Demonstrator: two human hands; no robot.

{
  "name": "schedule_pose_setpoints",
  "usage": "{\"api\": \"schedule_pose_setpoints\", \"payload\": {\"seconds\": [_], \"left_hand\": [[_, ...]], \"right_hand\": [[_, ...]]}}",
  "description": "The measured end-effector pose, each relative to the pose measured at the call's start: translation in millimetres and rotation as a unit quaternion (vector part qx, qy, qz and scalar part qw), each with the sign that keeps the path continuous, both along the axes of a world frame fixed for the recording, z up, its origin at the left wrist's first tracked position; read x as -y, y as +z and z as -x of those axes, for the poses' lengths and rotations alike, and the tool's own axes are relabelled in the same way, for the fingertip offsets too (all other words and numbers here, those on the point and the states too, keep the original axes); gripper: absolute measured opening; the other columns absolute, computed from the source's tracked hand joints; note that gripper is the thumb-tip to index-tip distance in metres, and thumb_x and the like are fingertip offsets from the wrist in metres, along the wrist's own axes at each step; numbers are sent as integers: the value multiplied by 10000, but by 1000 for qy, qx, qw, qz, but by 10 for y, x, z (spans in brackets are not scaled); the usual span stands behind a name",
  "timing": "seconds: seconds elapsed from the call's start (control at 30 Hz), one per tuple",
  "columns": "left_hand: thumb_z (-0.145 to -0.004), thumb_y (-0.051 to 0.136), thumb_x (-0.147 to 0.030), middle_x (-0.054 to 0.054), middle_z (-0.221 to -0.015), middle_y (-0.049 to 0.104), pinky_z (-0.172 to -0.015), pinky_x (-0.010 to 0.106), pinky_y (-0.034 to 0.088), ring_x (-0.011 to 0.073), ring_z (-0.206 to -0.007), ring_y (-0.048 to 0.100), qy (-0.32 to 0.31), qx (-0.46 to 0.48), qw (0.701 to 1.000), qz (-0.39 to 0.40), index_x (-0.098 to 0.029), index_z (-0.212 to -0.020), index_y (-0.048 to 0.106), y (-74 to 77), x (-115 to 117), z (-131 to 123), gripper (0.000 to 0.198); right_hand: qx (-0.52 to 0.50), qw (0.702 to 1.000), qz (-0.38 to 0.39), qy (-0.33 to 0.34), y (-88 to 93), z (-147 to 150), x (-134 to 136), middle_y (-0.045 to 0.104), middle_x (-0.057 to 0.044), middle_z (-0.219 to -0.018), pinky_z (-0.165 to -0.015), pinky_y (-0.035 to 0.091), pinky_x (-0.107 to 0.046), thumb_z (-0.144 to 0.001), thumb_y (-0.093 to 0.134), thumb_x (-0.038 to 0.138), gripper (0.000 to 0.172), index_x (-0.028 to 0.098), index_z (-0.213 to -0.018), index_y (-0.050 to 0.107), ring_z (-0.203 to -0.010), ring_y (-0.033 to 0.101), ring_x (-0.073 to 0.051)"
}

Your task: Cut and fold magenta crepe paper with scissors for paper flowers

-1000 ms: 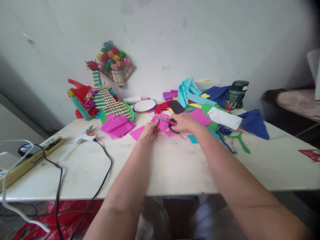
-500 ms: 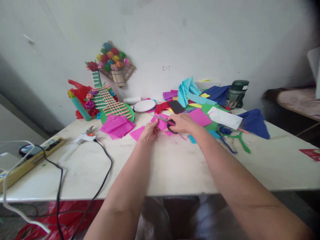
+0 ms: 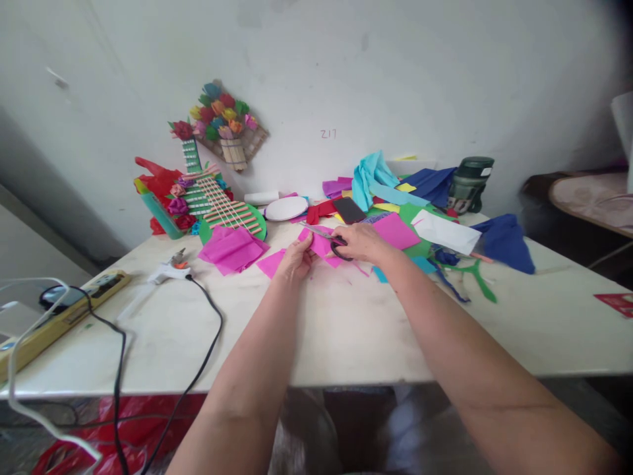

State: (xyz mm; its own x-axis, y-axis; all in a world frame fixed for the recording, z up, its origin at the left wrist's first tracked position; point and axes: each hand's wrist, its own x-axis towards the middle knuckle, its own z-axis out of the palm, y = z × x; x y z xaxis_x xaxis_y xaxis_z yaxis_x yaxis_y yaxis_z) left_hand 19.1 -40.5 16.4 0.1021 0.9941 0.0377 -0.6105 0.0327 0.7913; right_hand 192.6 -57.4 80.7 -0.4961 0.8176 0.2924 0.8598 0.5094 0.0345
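Observation:
My left hand (image 3: 298,257) pinches a piece of pink crepe paper (image 3: 320,243) by its left side, just above the tabletop. Scissors (image 3: 338,247) with dark handles sit in my right hand (image 3: 363,243), their blades pointing left across the pink piece. How far the blades are apart is too small to tell. Another pink piece (image 3: 271,264) lies by my left wrist. Beyond my right hand is a pink sheet (image 3: 395,232). Small pink scraps lie on the table in front of my hands.
On the left are a folded pink stack (image 3: 232,251), a paper-flower guitar (image 3: 230,214), a glue gun (image 3: 171,270) with its black cord and a power strip (image 3: 64,316). A phone (image 3: 349,210), white oval (image 3: 286,208), coloured paper and a dark green jar (image 3: 469,186) stand or lie behind.
The scissors and right hand have shifted very slightly, with the blades tilted a little higher at the tip. Both hands keep their hold.

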Motion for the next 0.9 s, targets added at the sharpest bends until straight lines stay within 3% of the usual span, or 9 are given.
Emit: {"api": "schedule_pose_setpoints", "payload": {"seconds": [0.3,0.47,0.73,0.9], "left_hand": [[-728,705,-261,24,-724,702,-778,296,531,184,-759,684,-10,-25,1000,-6,-172,-838,633,-42,-32,30,158],[-716,710,-209,31,-706,695,-780,313,523,171,-675,671,-3,-27,1000,-11,-149,-794,644,-33,-14,22,119],[-714,717,-247,35,-706,691,-810,340,520,196,-755,675,-9,-37,999,-13,-155,-804,647,-38,-14,29,147],[-727,705,-233,34,-681,689,-795,337,528,181,-691,670,-4,-30,1000,-9,-149,-780,651,-24,-7,18,113]], "right_hand": [[-8,1000,1,-17,-14,16,25,699,-58,-976,-691,409,-310,-770,490,518,441,262,-1110,606,-871,645,-259],[-10,1000,6,-16,-10,10,24,700,-62,-971,-684,409,-311,-766,493,505,423,259,-1089,613,-869,644,-259],[-38,999,11,-15,-26,14,13,696,-51,-988,-688,400,-303,-757,517,500,416,251,-1081,595,-877,643,-254],[-49,999,7,-10,-44,14,-1,691,-54,-1001,-682,395,-304,-754,529,485,432,247,-1114,560,-870,642,-257]]}}
